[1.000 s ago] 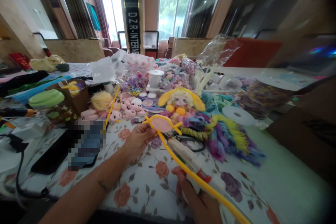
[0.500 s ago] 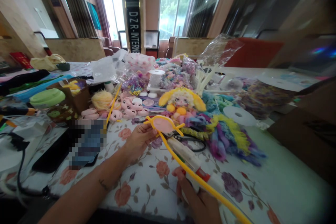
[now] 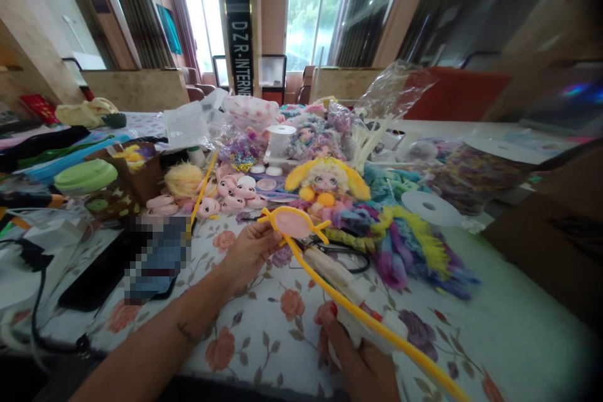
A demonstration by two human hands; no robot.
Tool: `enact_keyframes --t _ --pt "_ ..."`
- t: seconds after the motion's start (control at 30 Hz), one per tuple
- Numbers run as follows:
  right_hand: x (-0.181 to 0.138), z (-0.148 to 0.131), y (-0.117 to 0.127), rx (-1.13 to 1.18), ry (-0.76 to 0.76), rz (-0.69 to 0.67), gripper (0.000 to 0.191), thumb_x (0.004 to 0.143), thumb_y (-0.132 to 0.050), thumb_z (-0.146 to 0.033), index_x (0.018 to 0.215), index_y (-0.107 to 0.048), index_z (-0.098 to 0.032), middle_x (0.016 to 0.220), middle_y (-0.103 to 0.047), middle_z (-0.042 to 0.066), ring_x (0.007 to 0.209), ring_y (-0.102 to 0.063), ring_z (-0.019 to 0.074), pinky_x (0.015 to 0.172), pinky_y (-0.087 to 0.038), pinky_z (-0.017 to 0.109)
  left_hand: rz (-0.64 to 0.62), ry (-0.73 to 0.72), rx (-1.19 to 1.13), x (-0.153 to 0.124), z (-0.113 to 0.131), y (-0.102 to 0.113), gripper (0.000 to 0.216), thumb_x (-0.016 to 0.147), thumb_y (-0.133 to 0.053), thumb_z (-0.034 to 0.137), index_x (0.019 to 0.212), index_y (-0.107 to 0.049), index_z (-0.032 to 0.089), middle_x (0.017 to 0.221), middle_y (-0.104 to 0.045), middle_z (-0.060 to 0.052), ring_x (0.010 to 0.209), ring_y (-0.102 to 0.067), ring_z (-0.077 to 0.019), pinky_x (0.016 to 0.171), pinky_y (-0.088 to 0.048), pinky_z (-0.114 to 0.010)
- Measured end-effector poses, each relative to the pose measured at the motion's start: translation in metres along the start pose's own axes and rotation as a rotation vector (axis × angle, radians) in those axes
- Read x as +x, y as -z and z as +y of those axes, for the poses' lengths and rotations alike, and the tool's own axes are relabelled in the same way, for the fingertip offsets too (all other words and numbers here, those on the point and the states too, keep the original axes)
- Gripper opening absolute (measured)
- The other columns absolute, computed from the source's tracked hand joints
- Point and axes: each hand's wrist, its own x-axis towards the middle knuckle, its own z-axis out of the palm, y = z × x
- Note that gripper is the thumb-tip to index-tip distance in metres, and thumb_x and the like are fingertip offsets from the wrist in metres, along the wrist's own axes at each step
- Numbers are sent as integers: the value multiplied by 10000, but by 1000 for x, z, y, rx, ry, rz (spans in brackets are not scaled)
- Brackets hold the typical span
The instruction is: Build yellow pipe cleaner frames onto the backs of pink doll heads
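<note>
While my left hand (image 3: 252, 251) reaches out over the flower-printed tabletop (image 3: 264, 317), its thumb and fingers are pinched together on the near left edge of a pale pink oval piece (image 3: 293, 224) bordered in yellow. Oval held up, broad side toward me; short yellow ends poke out at both sides. From just under my fingertips a long fuzzy yellow strip (image 3: 339, 299) runs toward me and to the right, past my other hand and out of view at the bottom. My right hand (image 3: 353, 352) sits lower and nearer, fingers curled around a white tool (image 3: 394, 328), most of it covered by the hand and strip; cannot tell what kind, nor whether the strip touches my knuckles. Just beyond that hand lies a pale elongated object (image 3: 334, 273), identity unclear. Behind it, black-handled scissors (image 3: 367, 260), partly hidden by the oval and strip. Farther off, behind the oval: a doll (image 3: 325, 181) with long yellow ears. Left of the doll, a cluster of pink face pieces (image 3: 230, 193) and a fluffy yellow ball (image 3: 183, 180). Right of it, a heap of purple, blue and yellow fabric (image 3: 400, 257) beside a flat white spool (image 3: 414, 204).
</note>
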Motion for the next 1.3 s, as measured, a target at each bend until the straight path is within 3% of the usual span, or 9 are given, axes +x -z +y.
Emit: enact_keyframes --t 0.13,0.33,0.7,0.93,1.3 --pt "1 1 3 7 -15 -40 445 659 -614 -620 551 -639 -190 433 -550 18 415 -524 167 412 -467 250 15 -6 10 0 0 1 238 676 -755 197 905 -706 154 852 -716 -49 779 -662 -143 742 -510 -224" --pt "2 4 5 -5 -28 -58 486 665 -614 -620 434 -579 -194 421 -545 20 459 -559 174 474 -495 237 20 -5 8 1 -1 2 256 672 -759 198 918 -706 152 860 -717 -53 786 -664 -144 741 -511 -221" --pt "1 18 6 -69 -40 -74 545 686 -529 -702 493 -609 -199 440 -572 22 489 -560 162 517 -490 223 28 -7 -3 0 3 -1 235 667 -763 199 892 -713 148 840 -713 -52 775 -657 -135 726 -513 -206" --pt "2 9 8 -66 -95 -130 544 746 -508 -643 457 -565 -186 454 -553 14 516 -558 146 547 -464 214 39 -2 -10 0 3 0 243 654 -772 203 886 -716 152 831 -713 -47 766 -654 -128 734 -505 -205" --pt "2 7 9 -42 -75 -112 524 751 -520 -618 448 -547 -192 444 -520 12 557 -559 168 544 -443 231 36 -7 5 1 2 0 235 654 -772 211 876 -720 155 842 -714 -48 787 -657 -140 758 -513 -224"
